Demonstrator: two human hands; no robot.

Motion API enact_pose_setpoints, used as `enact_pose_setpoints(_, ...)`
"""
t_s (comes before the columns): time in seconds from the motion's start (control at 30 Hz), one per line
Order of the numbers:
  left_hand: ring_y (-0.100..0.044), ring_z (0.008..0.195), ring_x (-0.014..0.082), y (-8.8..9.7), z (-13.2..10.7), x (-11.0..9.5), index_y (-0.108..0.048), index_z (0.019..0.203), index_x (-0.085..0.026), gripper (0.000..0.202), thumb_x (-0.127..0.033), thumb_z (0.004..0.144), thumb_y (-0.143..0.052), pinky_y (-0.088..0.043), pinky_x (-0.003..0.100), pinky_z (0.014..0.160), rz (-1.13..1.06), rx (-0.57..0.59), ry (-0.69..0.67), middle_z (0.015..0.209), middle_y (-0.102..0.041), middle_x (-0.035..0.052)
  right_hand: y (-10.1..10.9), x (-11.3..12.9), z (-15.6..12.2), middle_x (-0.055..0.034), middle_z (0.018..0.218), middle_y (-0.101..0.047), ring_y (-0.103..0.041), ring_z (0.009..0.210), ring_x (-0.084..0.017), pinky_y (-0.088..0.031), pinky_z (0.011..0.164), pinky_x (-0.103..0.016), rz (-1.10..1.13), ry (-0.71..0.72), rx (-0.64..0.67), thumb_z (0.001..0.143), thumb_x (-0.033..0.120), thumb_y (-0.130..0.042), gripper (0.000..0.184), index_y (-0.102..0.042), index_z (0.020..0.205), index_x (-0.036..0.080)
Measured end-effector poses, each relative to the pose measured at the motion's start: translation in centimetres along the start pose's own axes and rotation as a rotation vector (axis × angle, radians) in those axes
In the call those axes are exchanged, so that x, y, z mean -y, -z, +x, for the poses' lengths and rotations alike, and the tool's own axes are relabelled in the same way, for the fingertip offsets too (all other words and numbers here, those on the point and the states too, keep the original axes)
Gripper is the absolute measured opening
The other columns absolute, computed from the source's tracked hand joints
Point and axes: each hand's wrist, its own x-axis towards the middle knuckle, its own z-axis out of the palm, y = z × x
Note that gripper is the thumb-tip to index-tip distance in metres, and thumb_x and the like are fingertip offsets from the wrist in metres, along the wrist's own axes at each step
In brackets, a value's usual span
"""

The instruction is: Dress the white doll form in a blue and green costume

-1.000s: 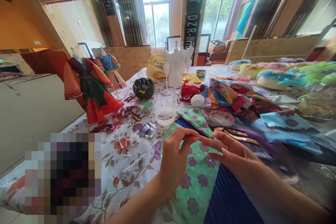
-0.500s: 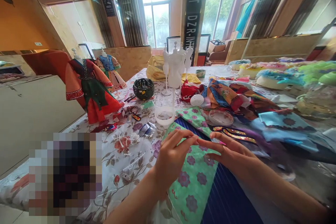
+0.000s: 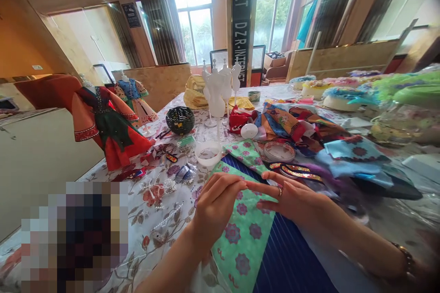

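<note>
My left hand [image 3: 218, 203] is closed, its thumb and fingertips pressed together at the tip of a finger of my right hand [image 3: 292, 197]. Whether a small item sits in that pinch I cannot make out. The fingers of my right hand are stretched out and spread, and one wears a ring [image 3: 280, 190]. Both hands hover over a green fabric piece [image 3: 255, 231] with purple flower prints. Beneath it lies dark blue striped cloth [image 3: 288, 256]. Pearl bead strings [image 3: 168, 216] and a small clear packet [image 3: 186, 172] lie left of my hands.
White mannequin stands [image 3: 217, 94], a round clear dish [image 3: 208, 153] and a black woven basket [image 3: 180, 120] stand ahead. Dressed doll forms [image 3: 108, 123] are at left. Heaped colourful fabrics [image 3: 288, 123] and trimmed hats [image 3: 338, 100] fill the right. Sequined strips [image 3: 299, 171] lie beside my right hand.
My view has turned slightly right, so the scene sits further left. My hands keep meeting at the fingertips; the ring and a bracelet on my right arm now show more clearly.
</note>
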Motion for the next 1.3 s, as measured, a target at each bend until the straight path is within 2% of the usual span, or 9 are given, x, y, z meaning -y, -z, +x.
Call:
enact_pose_setpoints(0.13,-0.064,0.072,0.0119,-0.2,0.8,-0.6,-0.07,0.08,-0.022,0.014,-0.01,0.08,-0.064,-0.051,0.023,0.072,-0.034,-0.052,0.182,0.077,-0.068,-0.0004,-0.3,0.4,0.1,-0.0044,0.126,-0.061,-0.053,0.122,-0.021,-0.046,0.096,-0.049,0.025,-0.024,-0.067,0.094,0.041,-0.037,0.027,-0.053,0.114,0.034)
enact_pose_setpoints(0.27,-0.063,0.07,0.0127,-0.2,1.7,-0.8,-0.071,0.068,-0.023,0.01,-0.015,0.074,-0.069,-0.049,0.024,0.069,-0.203,-0.019,0.572,0.074,-0.068,-0.0011,-0.2,0.8,0.4,-0.0032,0.128,-0.061,-0.054,0.121,-0.021,-0.05,0.093,-0.042,0.028,0.014,-0.211,0.09,0.037,-0.05,0.021,-0.058,0.108,0.032)
enact_pose_setpoints(0.37,-0.061,0.069,0.0138,-0.4,2.0,-0.3,-0.072,0.065,-0.021,0.006,-0.023,0.07,-0.073,-0.047,0.024,0.066,-0.462,0.11,0.922,0.072,-0.068,0.0003,0.2,0.8,0.7,-0.0035,0.111,-0.068,-0.064,0.101,-0.018,-0.055,0.08,-0.032,-0.222,0.041,-0.408,0.085,0.039,-0.058,0.019,-0.065,0.099,0.027)
enact_pose_setpoints(0.5,-0.056,0.063,0.0115,-1.3,2.2,0.1,-0.075,0.071,-0.018,0.016,-0.034,0.066,-0.076,-0.043,0.023,0.064,-0.698,0.268,1.229,0.066,-0.068,0.0013,0.3,0.5,0.8,-0.001,0.081,-0.068,-0.063,0.072,-0.014,-0.053,0.063,-0.025,-0.575,0.118,-0.488,0.084,0.038,-0.059,0.018,-0.069,0.085,0.023)
enact_pose_setpoints(0.6,-0.057,0.066,0.0108,-2.2,2.7,0.0,-0.076,0.075,-0.017,0.028,-0.044,0.066,-0.076,-0.044,0.024,0.072,-0.895,0.356,1.284,0.067,-0.068,0.0024,0.3,0.3,0.8,-0.0018,0.081,-0.067,-0.063,0.078,-0.016,-0.051,0.063,-0.025,-0.775,0.217,-0.515,0.087,0.032,-0.056,0.017,-0.068,0.08,0.023)
enact_pose_setpoints(0.73,-0.06,0.074,0.0128,-3.0,3.5,0.0,-0.076,0.082,-0.014,0.044,-0.055,0.069,-0.069,-0.046,0.028,0.082,-1.099,0.456,1.329,0.082,-0.071,0.0084,0.6,0.0,0.9,-0.0009,0.08,-0.068,-0.065,0.083,-0.016,-0.051,0.066,-0.025,-0.941,0.301,-0.558,0.087,0.024,-0.057,0.013,-0.067,0.079,0.023)
enact_pose_setpoints(0.93,-0.063,0.09,0.0188,-3.0,3.6,0.8,-0.075,0.089,-0.011,0.05,-0.056,0.082,-0.055,-0.044,0.033,0.091,-1.234,0.526,1.423,0.099,-0.071,0.0135,1.5,0.0,0.9,0.0002,0.078,-0.068,-0.066,0.076,-0.014,-0.051,0.065,-0.023,-1.104,0.418,-0.577,0.083,0.021,-0.064,0.006,-0.066,0.077,0.022)
enact_pose_setpoints(1.1,-0.064,0.089,0.0161,-2.7,3.6,0.6,-0.074,0.09,-0.011,0.048,-0.046,0.093,-0.041,-0.045,0.03,0.09,-1.347,0.505,1.556,0.109,-0.069,0.0121,1.8,0.1,0.8,-0.0004,0.082,-0.067,-0.065,0.074,-0.013,-0.052,0.065,-0.024,-1.261,0.553,-0.518,0.085,0.02,-0.062,0.006,-0.063,0.081,0.022)
enact_pose_setpoints(1.3,-0.064,0.08,0.0144,-1.7,4.8,-0.5,-0.073,0.081,-0.004,0.058,-0.043,0.096,-0.034,-0.046,0.027,0.086,-1.353,0.416,1.794,0.11,-0.068,0.0179,1.8,0.5,0.7,-0.0014,0.087,-0.065,-0.062,0.078,-0.013,-0.051,0.072,-0.027,-1.388,0.651,-0.381,0.086,0.011,-0.059,0.011,-0.06,0.088,0.021)
